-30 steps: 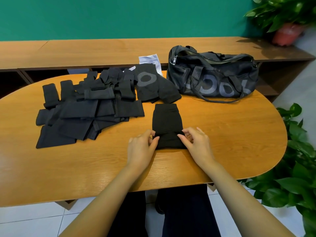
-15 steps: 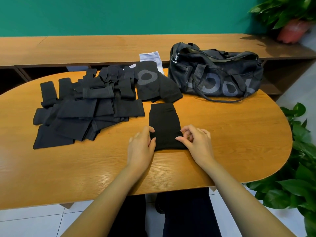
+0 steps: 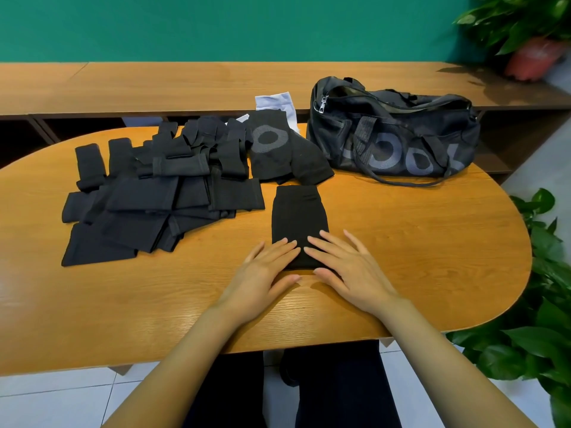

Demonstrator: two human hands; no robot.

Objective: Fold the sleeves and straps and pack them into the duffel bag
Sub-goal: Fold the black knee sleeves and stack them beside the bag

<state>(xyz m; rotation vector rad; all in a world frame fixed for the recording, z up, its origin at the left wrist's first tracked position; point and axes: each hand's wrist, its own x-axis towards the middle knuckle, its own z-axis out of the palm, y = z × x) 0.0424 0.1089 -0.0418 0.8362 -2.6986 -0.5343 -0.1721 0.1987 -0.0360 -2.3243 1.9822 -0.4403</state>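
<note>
L-centre of frame: heap of black knit sleeves and straps (image 3: 160,199) is lying spread on the oval wooden table (image 3: 417,257). Pcs are overlapping, some flat, some folded or rolled; can't count them. Behind it, across the top, a long wooden bench (image 3: 185,84) is running along the teal wall (image 3: 216,26).

Bottom centre: left hand (image 3: 262,273) is lying flat, palm down, fingers straight and slightly apart. Its fingertips are pressing on the near-left corner of the folded black fabric sleeve (image 3: 298,214); its thumb is resting on the wood just below the sleeve's near edge. That sleeve is lying in the centre of frame, long axis pointing away from the person, apart from the heap, near end under both hands.

Upper centre: black sleeve w/ grey ring print (image 3: 278,149) is lying at the heap's right edge, w/ a pale white-blue fabric piece (image 3: 278,101) poking out behind it.

R of centre: right hand (image 3: 352,270) is lying flat too, fingers straight and spread. Its inner fingers are pressing the sleeve's near-right part, outer fingers on the wood.

Upper right: black mesh duffel bag (image 3: 392,134) w/ grey lettering is sitting on the table's far side, just beside the ring-print sleeve, zip pull hanging at its left end, strap looping onto the wood.

Top-right corner: potted plant in a red pot (image 3: 531,57) is standing on the bench. Lower-right edge: leafy green plant (image 3: 550,304) is standing beside the table.
</note>
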